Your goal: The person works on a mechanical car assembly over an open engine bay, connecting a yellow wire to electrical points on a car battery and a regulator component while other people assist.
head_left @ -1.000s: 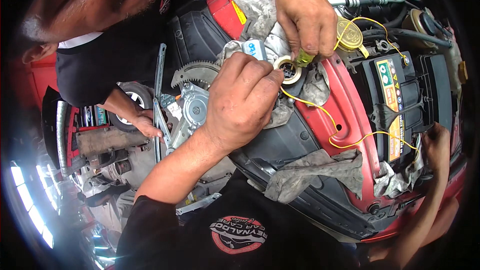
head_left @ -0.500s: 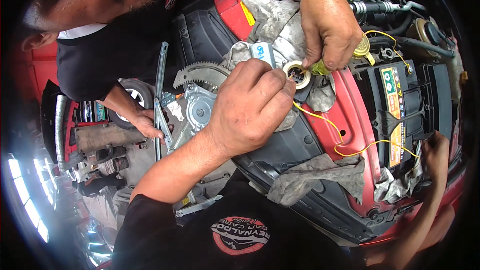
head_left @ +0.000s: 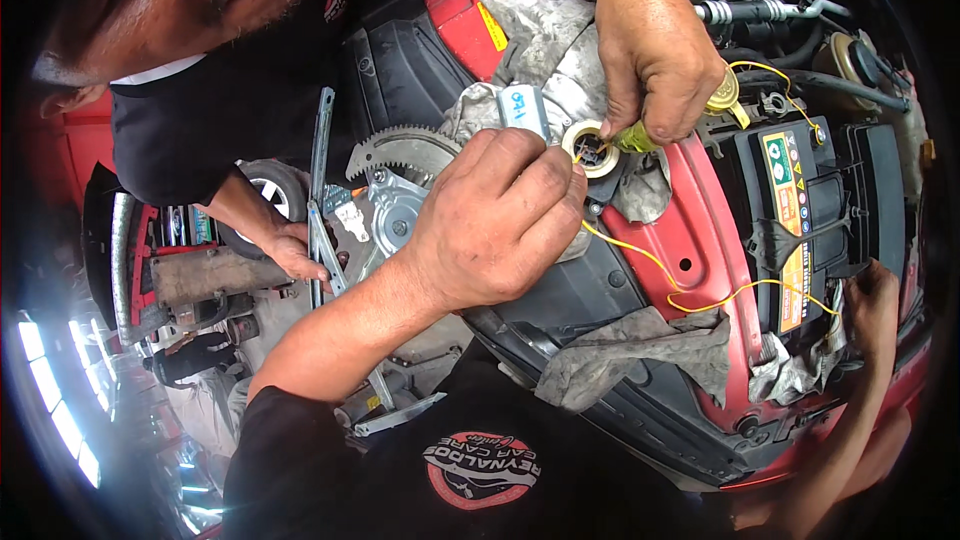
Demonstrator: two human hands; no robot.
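Yellow wire [head_left: 640, 252] lower, beneath left grip [head_left: 505, 215]

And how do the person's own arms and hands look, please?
The left hand and right hand are bare, with no glove or watch showing. Both forearms are uncovered. A short black sleeve covers the left upper arm; on the right, it is too dark to tell.

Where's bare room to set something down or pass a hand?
Red panel shows bare between the yellow wire and battery; so does black trim between the left hand and lower rag. Both look tight. Crowded: the pale ring, between left hand and co-worker's hand, and beside the battery, at the right hand.
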